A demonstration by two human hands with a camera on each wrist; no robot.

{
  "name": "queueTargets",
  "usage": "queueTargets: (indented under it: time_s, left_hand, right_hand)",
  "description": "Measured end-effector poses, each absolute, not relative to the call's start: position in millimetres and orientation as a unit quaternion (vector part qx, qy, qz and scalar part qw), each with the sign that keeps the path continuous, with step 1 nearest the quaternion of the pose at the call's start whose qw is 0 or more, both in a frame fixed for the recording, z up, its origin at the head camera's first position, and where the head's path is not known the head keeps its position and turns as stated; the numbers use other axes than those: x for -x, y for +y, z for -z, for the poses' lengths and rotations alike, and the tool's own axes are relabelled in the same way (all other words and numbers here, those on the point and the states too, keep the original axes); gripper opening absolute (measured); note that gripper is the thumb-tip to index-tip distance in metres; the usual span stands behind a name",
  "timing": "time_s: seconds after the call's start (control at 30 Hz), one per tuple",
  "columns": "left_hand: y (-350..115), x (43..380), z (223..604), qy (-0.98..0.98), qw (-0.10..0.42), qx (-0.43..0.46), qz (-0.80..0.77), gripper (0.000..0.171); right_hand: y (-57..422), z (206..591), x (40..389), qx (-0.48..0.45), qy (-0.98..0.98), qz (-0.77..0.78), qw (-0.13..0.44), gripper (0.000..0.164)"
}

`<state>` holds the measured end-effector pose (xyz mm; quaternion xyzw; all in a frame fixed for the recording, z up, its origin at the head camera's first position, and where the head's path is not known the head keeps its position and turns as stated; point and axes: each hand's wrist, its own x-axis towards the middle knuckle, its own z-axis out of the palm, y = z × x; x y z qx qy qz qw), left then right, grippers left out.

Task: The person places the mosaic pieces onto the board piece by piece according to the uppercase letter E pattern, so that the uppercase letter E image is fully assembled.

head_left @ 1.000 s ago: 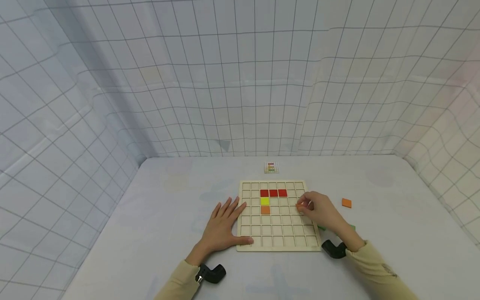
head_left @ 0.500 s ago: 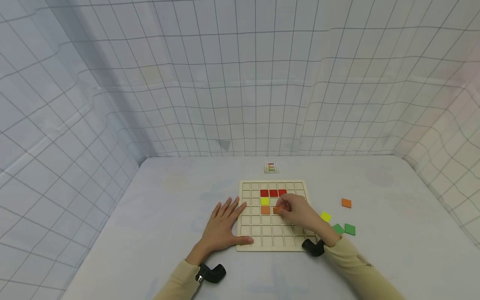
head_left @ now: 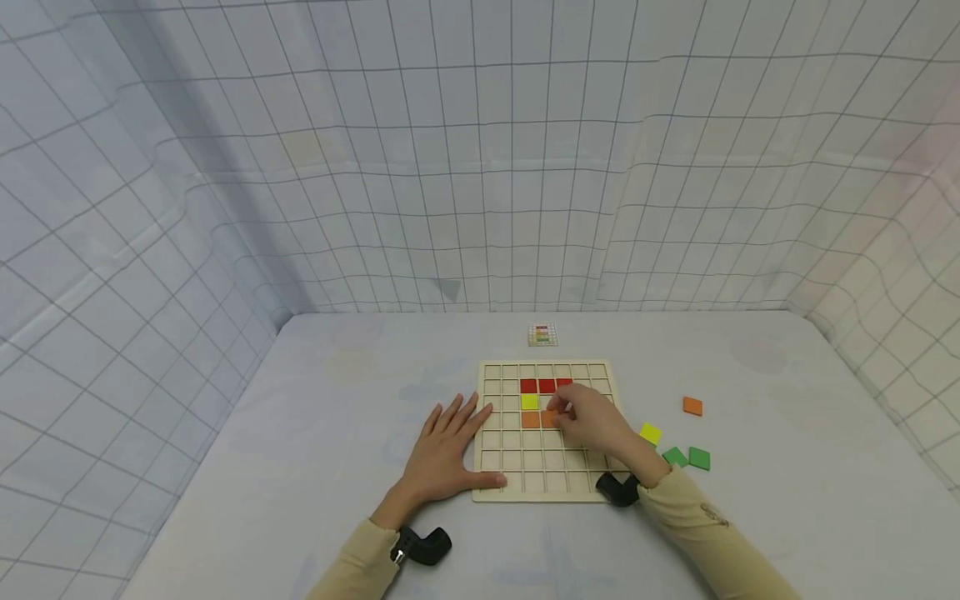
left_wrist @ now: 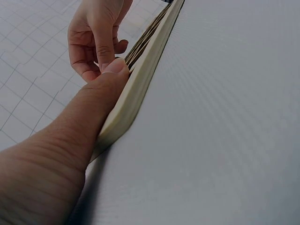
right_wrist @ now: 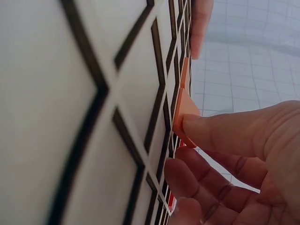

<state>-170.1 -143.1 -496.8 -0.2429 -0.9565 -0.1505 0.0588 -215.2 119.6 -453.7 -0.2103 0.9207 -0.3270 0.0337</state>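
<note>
A wooden grid board [head_left: 592, 371] lies on the table with three red tiles [head_left: 547, 386], a yellow tile [head_left: 529, 402] and an orange tile [head_left: 530, 419] in its cells. My right hand [head_left: 564, 414] pinches a second orange tile [right_wrist: 185, 112] and holds it tilted over the cell just right of the first orange one. My left hand [head_left: 450, 442] lies flat on the table at the board's left side. Its thumb [left_wrist: 105, 82] rests against the board's near-left edge [left_wrist: 140, 79].
Loose tiles lie right of the board: a yellow one [head_left: 650, 433], two green ones [head_left: 675, 456] [head_left: 699, 458] and an orange one [head_left: 692, 406]. A small pattern card [head_left: 542, 335] sits behind the board. Gridded cloth walls enclose the table.
My right hand carried the orange tile left from the board's right edge to the cell beside the placed orange tile, uncovering the yellow and green loose tiles. My left hand stayed put.
</note>
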Motion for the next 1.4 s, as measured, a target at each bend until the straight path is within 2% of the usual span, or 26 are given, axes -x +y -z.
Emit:
queueTargets:
  time_s: [0.17,0.47,0.9,1.4]
  left_hand:
    - [-143.1,171.0,496.0,-0.960,0.043,0.236,0.143,0.104]
    - [-141.9,172.2,498.4,-0.960,0.045,0.238,0.141,0.105]
    - [-142.8,171.6,499.1,-0.961,0.042,0.235,0.139,0.104]
    - [-143.0,172.1,499.8,-0.960,0.043,0.238,0.140,0.104]
  right_hand:
    - [119.1,452.0,211.2,0.210,0.927,0.310,0.022,0.006]
    - [122.5,451.0,205.3,0.222,0.933,0.282,0.014,0.010]
    - [134.2,451.3,193.4,0.276,0.928,0.248,0.024,0.036]
    - [142.6,451.3,181.9,0.321,0.919,0.229,0.014,0.029]
